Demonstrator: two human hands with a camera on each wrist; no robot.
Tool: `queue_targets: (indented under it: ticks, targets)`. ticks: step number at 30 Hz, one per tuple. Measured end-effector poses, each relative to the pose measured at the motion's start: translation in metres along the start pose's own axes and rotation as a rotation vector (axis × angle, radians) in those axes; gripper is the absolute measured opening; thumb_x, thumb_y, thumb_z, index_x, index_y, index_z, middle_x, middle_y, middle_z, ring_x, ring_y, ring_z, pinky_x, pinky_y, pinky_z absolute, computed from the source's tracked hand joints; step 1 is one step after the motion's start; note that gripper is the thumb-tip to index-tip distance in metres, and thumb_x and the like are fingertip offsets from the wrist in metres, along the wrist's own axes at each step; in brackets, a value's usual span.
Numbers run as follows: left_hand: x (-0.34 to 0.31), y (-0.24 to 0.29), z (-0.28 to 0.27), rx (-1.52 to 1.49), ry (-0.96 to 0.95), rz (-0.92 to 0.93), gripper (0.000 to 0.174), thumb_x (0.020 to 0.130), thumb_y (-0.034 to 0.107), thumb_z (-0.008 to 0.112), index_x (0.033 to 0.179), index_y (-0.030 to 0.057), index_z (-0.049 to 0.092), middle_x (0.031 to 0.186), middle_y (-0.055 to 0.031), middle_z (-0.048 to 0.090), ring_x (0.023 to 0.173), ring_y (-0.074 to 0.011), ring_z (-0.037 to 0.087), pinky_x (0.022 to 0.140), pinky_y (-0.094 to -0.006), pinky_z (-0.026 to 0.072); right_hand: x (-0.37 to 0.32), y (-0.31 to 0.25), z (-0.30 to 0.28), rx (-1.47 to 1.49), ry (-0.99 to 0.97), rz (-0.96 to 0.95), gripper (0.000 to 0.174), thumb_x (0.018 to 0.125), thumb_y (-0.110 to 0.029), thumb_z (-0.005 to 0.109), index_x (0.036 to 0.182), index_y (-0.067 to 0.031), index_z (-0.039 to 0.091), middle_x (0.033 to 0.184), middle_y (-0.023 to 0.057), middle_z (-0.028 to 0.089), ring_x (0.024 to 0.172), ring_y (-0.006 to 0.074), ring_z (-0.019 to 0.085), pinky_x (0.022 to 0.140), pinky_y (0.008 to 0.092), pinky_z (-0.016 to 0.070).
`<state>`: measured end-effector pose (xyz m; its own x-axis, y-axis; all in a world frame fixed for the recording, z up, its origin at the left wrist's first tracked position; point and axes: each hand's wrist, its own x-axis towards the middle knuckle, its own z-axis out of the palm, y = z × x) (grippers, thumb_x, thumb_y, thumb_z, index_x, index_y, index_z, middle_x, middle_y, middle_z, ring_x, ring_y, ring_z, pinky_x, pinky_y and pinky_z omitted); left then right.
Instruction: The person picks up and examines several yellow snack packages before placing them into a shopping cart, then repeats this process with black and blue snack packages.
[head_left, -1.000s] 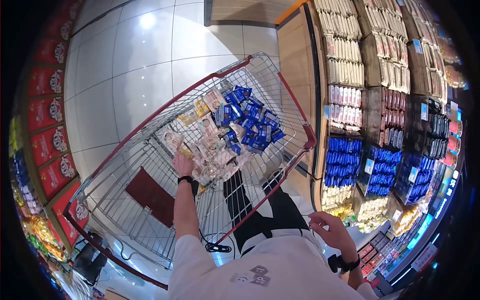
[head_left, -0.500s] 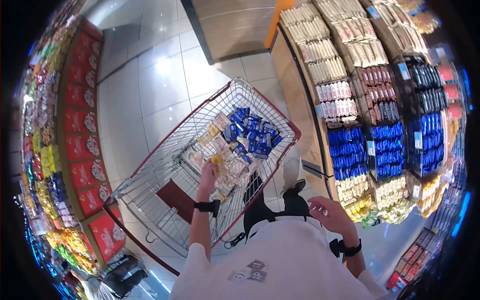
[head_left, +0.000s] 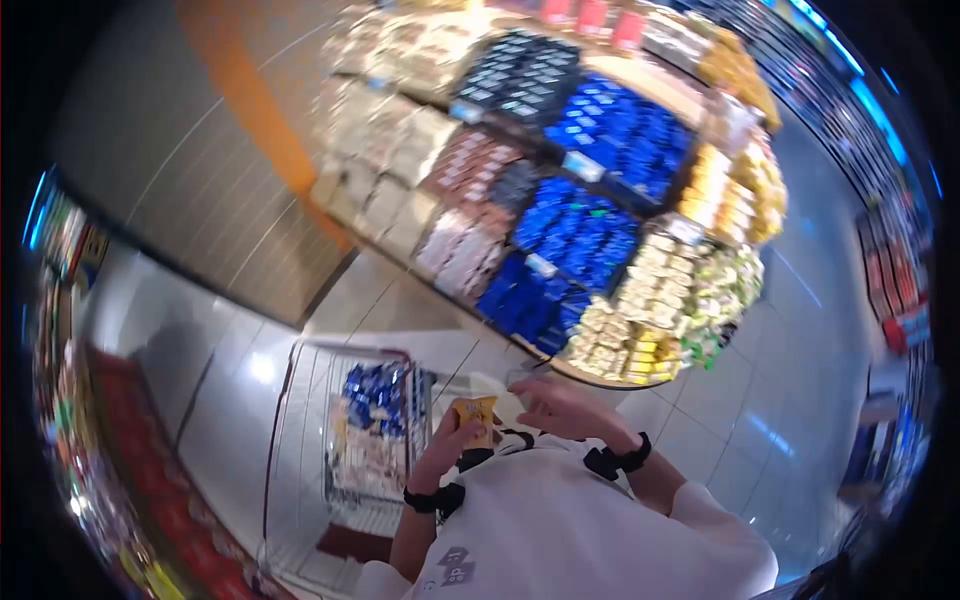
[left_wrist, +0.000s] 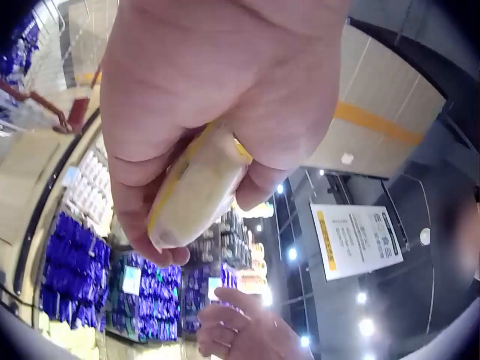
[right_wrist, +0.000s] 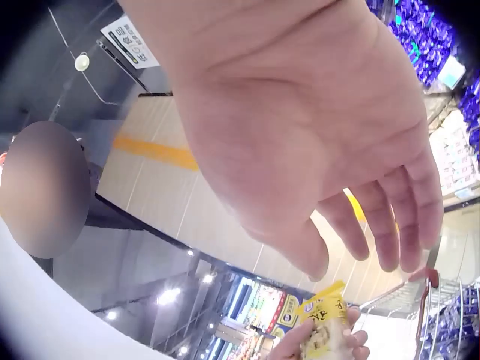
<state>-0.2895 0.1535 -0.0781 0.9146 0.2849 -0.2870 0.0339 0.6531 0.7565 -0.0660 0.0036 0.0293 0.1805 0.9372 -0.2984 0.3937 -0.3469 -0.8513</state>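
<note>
The left hand (head_left: 448, 445) grips a yellow snack packet (head_left: 472, 412), fingers and thumb curled round it, raised before the chest near 6 o'clock in the head view. The right hand (head_left: 562, 405) hovers just beside the packet at its 3 o'clock, fingers loosely spread, holding nothing. A shopping cart (head_left: 283, 420) stands at the left hand's 9 o'clock, and shelves (head_left: 575, 230) of blue packs rise at 12 o'clock.
</note>
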Motion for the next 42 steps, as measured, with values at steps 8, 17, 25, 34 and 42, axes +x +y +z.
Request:
queue_targets:
  ticks: [8,17,25,34,42]
  targets:
    - [0.131,-0.022,0.141,0.444,-0.190,-0.192,0.032,0.109,0.021,0.052,0.133,0.0048,0.037,0.105,-0.0105,0.063,0.082,-0.0164,0.070,0.057,-0.0279,0.0577,-0.063,0.082,-0.086,0.042,0.211,-0.070,0.042,0.094,-0.021,0.073,0.130,-0.0026,0.062,0.108,0.0191,0.068,0.087,0.0278,0.072,0.075,0.0390,0.0576]
    - [0.233,-0.063,0.243,0.803,-0.336,0.408,0.031,0.112,0.022,0.047,0.134,0.0043,0.037,0.094,-0.0095,0.065,0.069,-0.0098,0.061,0.057,-0.0237,0.0490,-0.122,0.155,-0.177,0.275,0.440,-0.001,0.037,0.087,-0.022,0.079,0.113,-0.0001,0.063,0.088,0.0120,0.070,0.077,0.0200,0.068,0.070,0.0352,0.0541]
    - [0.257,-0.066,0.266,0.651,-0.249,0.158,0.027,0.108,0.012,0.051,0.132,0.0025,0.042,0.087,-0.0052,0.064,0.071,-0.0084,0.058,0.064,-0.0257,0.0488,-0.189,0.113,-0.320,0.062,0.802,-0.065,0.030,0.080,-0.007,0.078,0.104,-0.0044,0.060,0.081,0.0013,0.061,0.070,0.0109,0.058,0.064,0.0293,0.0493]
    - [0.239,-0.078,0.215,0.719,-0.059,0.084,0.031,0.104,0.013,0.061,0.129,0.0017,0.047,0.084,-0.0075,0.067,0.077,-0.0122,0.064,0.070,-0.0282,0.0534,-0.168,0.091,-0.452,-0.606,1.260,-0.067,0.031,0.080,-0.008,0.079,0.108,0.0002,0.068,0.094,0.0204,0.073,0.087,0.0391,0.067,0.082,0.0467,0.0535]
    - [0.207,-0.078,0.194,0.732,0.129,0.056,0.031,0.104,0.010,0.058,0.132,0.0017,0.045,0.094,-0.0104,0.069,0.079,-0.0114,0.063,0.073,-0.0265,0.0519,-0.089,0.142,-0.516,-0.945,1.136,-0.025,0.023,0.077,-0.007,0.076,0.098,-0.0013,0.069,0.090,0.0146,0.075,0.086,0.0397,0.063,0.081,0.0472,0.0537]
